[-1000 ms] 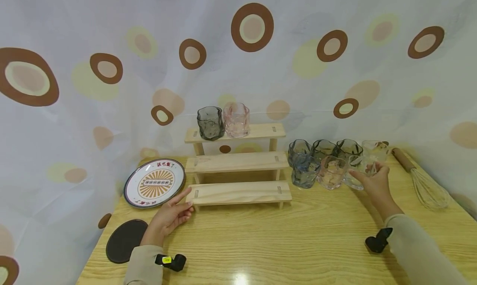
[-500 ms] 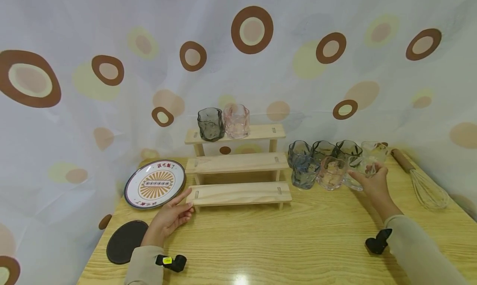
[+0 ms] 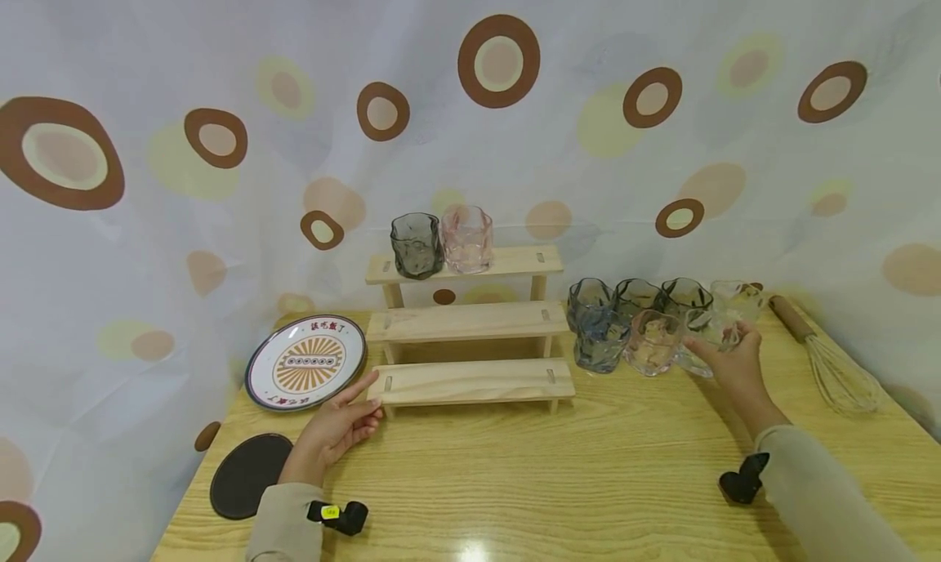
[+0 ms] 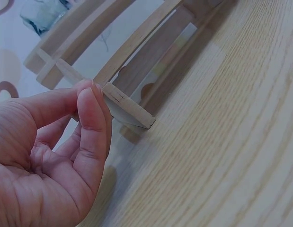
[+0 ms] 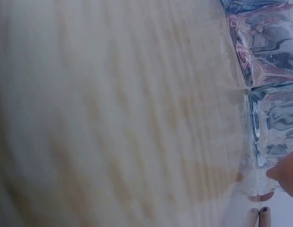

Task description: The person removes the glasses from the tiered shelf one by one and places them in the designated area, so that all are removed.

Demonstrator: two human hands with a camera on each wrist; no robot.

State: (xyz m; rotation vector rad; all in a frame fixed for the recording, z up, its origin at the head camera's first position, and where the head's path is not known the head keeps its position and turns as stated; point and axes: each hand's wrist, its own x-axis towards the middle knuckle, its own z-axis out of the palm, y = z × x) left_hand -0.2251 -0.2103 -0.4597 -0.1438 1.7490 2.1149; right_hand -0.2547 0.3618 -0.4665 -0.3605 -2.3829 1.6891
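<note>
A three-tier wooden display rack (image 3: 470, 382) stands on the table. My left hand (image 3: 334, 431) pinches the left end of its lowest tier between thumb and fingers, as the left wrist view shows the hand (image 4: 66, 151) against the tier's end. On the top tier a smoky grey glass (image 3: 416, 247) and a pink glass (image 3: 468, 239) stand side by side. To the rack's right, my right hand (image 3: 738, 370) grips a clear glass (image 3: 698, 358) at the front right of a cluster of glasses. In the right wrist view only a fingertip (image 5: 286, 175) shows beside this glass (image 5: 276, 123).
The cluster includes a blue glass (image 3: 601, 351), a pale pink glass (image 3: 650, 345), several grey-blue ones behind and another clear glass (image 3: 738, 298). A whisk (image 3: 838, 370) lies at the right. A patterned plate (image 3: 305, 362) and a dark round mat (image 3: 250, 476) are at the left.
Both hands keep their places on the rack and the clear glass. The head view has shifted very slightly.
</note>
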